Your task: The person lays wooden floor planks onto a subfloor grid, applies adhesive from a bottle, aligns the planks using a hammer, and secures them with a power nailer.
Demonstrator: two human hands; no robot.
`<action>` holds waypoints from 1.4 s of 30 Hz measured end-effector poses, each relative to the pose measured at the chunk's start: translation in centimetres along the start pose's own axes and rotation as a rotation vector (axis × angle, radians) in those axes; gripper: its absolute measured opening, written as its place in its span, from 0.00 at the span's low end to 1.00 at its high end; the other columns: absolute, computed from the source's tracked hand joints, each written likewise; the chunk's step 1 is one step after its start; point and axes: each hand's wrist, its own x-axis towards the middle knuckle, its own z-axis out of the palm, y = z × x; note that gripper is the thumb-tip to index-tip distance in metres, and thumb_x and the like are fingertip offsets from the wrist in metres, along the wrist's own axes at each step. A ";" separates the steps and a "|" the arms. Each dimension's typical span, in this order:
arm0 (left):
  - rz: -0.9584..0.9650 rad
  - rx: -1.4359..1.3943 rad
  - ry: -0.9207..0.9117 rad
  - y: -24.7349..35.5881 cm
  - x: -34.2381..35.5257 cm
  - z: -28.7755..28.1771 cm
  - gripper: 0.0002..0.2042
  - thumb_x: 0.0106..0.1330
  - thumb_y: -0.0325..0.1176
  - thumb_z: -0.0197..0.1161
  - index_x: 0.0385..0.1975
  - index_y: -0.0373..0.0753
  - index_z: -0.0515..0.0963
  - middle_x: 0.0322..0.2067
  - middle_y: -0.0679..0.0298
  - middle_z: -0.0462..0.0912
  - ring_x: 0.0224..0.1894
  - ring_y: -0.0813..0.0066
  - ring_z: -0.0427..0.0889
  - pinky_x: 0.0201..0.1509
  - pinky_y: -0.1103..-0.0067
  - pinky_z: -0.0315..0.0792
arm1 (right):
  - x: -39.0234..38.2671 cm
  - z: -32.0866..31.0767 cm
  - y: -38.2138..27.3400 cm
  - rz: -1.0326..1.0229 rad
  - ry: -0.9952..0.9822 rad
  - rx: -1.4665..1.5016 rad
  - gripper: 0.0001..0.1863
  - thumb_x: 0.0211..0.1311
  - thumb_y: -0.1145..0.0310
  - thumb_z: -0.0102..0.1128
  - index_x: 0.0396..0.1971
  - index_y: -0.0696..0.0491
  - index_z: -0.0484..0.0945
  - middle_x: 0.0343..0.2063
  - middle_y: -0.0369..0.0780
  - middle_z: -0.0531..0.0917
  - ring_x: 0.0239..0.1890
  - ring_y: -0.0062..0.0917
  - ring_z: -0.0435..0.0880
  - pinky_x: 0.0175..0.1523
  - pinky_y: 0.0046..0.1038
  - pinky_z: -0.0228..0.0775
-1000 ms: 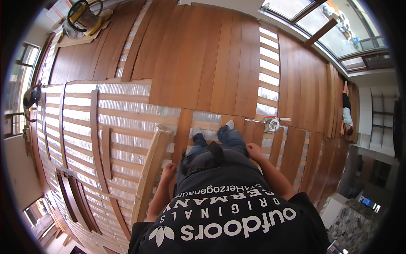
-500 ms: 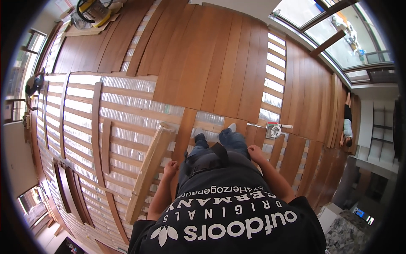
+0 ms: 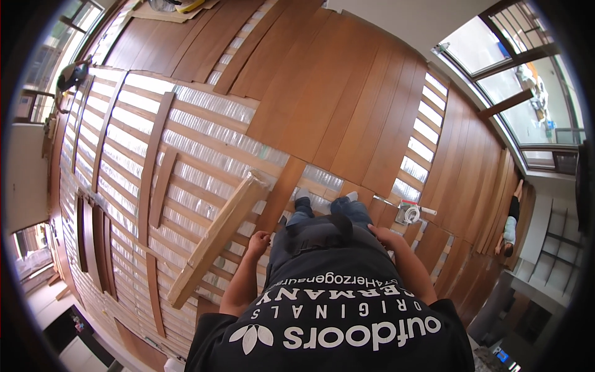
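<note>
I stand on a partly laid wooden floor, my shoes (image 3: 302, 195) on silvery underlay between brown planks. My left hand (image 3: 257, 242) hangs by my hip with its fingers curled, and I see nothing in it. It is close to the right edge of a long pale wooden beam (image 3: 217, 239), which lies slanted across the floor battens; no touch is visible. My right hand (image 3: 384, 234) rests against my right hip and holds nothing.
A small white tool with a metal rod (image 3: 409, 212) sits on the floor right of my feet. Loose brown planks (image 3: 158, 186) lie over foil-covered battens at left. Finished boards (image 3: 322, 93) stretch ahead. Another person (image 3: 509, 224) is at the far right, below large windows (image 3: 520, 68).
The view has tilted, so the floor and beam sit slightly lower and closer in the picture. My hands stay by my hips and the beam has not visibly moved on the floor.
</note>
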 end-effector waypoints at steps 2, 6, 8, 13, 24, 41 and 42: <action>-0.019 -0.012 0.006 -0.4 -0.3 -0.3 0.10 0.70 0.32 0.61 0.45 0.34 0.82 0.33 0.60 0.87 0.33 0.73 0.86 0.39 0.75 0.81 | 0.0 -0.2 -0.6 -0.057 -0.032 -0.080 0.44 0.69 0.30 0.46 0.54 0.62 0.79 0.44 0.54 0.85 0.51 0.49 0.85 0.50 0.53 0.80; -0.079 -0.059 0.044 -3.1 -0.1 -0.6 0.09 0.71 0.31 0.61 0.45 0.34 0.82 0.34 0.61 0.87 0.34 0.73 0.86 0.40 0.74 0.81 | 2.9 0.4 0.4 -0.343 0.103 -0.301 0.39 0.71 0.37 0.49 0.48 0.66 0.81 0.44 0.57 0.85 0.52 0.49 0.84 0.53 0.46 0.77; -0.054 -0.061 0.040 -3.1 0.3 -0.5 0.09 0.71 0.32 0.61 0.44 0.34 0.82 0.33 0.60 0.87 0.32 0.72 0.87 0.40 0.74 0.81 | 5.7 0.4 2.3 -0.458 0.185 -0.379 0.37 0.72 0.39 0.50 0.46 0.67 0.81 0.44 0.59 0.85 0.52 0.49 0.84 0.54 0.42 0.76; -0.073 -0.044 0.044 -2.2 -0.2 -0.6 0.10 0.70 0.33 0.60 0.43 0.34 0.83 0.32 0.60 0.87 0.32 0.72 0.87 0.40 0.74 0.81 | 5.4 -0.8 2.7 -0.512 0.067 -0.487 0.24 0.71 0.55 0.57 0.53 0.62 0.77 0.46 0.58 0.84 0.53 0.50 0.82 0.58 0.41 0.72; -0.028 0.029 0.073 -2.0 1.6 -0.6 0.11 0.67 0.34 0.61 0.42 0.35 0.84 0.31 0.58 0.88 0.32 0.69 0.89 0.41 0.72 0.82 | -9.6 1.0 3.1 -0.811 0.036 -0.158 0.18 0.69 0.67 0.57 0.55 0.57 0.77 0.51 0.51 0.83 0.57 0.41 0.82 0.63 0.35 0.70; 0.067 0.002 0.090 0.1 1.0 -3.9 0.13 0.68 0.35 0.61 0.44 0.32 0.83 0.30 0.59 0.87 0.30 0.73 0.86 0.38 0.74 0.79 | 6.2 -1.3 9.4 -0.347 0.194 -0.004 0.20 0.67 0.61 0.63 0.53 0.58 0.80 0.30 0.43 0.85 0.30 0.29 0.87 0.32 0.32 0.79; 0.016 -0.042 0.115 -0.1 0.8 -3.4 0.13 0.69 0.34 0.61 0.44 0.32 0.83 0.30 0.59 0.87 0.30 0.73 0.86 0.37 0.74 0.79 | 7.3 -1.9 10.5 -0.332 0.189 0.032 0.19 0.67 0.61 0.63 0.52 0.58 0.81 0.29 0.43 0.85 0.29 0.29 0.87 0.30 0.32 0.78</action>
